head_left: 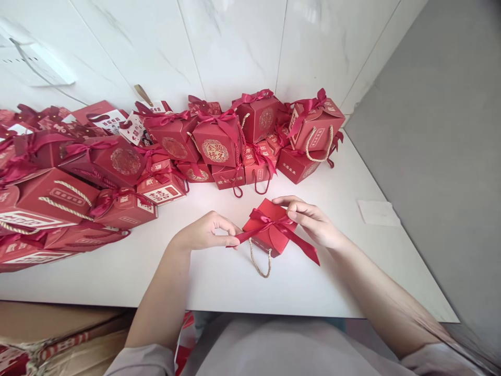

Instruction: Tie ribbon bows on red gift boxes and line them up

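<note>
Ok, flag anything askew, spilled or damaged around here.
One oddity: at lower left, below the near edge of the white table, the brown cardboard flap looks ragged and rumpled, possibly torn. Nothing looks spilled, and the small red cardboard gift box under the red satin bow shows no visible damage.

Over twelve red boxes (278, 243), one white slip (379, 213)

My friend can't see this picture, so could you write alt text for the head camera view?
A left hand pinches one end of the ribbon tied in a bow on a red box, while the right hand touches the opposite side. Beyond and to the left, more red boxes crowd the white table.
</note>
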Tool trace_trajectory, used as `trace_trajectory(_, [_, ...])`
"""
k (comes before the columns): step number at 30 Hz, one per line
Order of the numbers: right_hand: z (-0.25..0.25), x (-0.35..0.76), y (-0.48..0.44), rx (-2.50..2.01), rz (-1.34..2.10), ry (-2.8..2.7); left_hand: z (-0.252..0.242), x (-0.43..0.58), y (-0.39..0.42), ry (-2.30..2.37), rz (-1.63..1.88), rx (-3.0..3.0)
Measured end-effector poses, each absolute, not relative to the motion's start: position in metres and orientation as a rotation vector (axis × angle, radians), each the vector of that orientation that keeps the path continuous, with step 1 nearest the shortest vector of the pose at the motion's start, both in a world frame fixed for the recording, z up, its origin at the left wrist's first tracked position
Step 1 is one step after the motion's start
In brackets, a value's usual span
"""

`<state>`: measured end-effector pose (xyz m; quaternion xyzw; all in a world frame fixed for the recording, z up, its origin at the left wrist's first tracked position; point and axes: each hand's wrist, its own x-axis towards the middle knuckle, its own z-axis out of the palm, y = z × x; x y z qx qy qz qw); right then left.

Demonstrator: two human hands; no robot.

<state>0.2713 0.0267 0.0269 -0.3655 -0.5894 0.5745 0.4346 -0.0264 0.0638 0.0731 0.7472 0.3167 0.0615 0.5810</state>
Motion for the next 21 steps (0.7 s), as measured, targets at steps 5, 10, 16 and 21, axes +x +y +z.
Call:
trace_trajectory(5, [0.025,0.27,0.028,-0.963,1.375,-1.488,0.071,-0.027,0.067,0.684,0.141,1.774])
trace_trajectory(10, [0.026,0.269,0.027,-0.951,1.321,-1.541,0.058,-0.019,0.066,0.709,0.112,1.715])
trace_trajectory(16, [0.026,0.27,0.026,-0.928,1.308,-1.574,0.051,-0.014,0.063,0.741,0.121,1.65])
trace_trajectory(21, [0.026,0.269,0.026,-0.919,1.337,-1.533,0.056,-0.016,0.063,0.732,0.09,1.634])
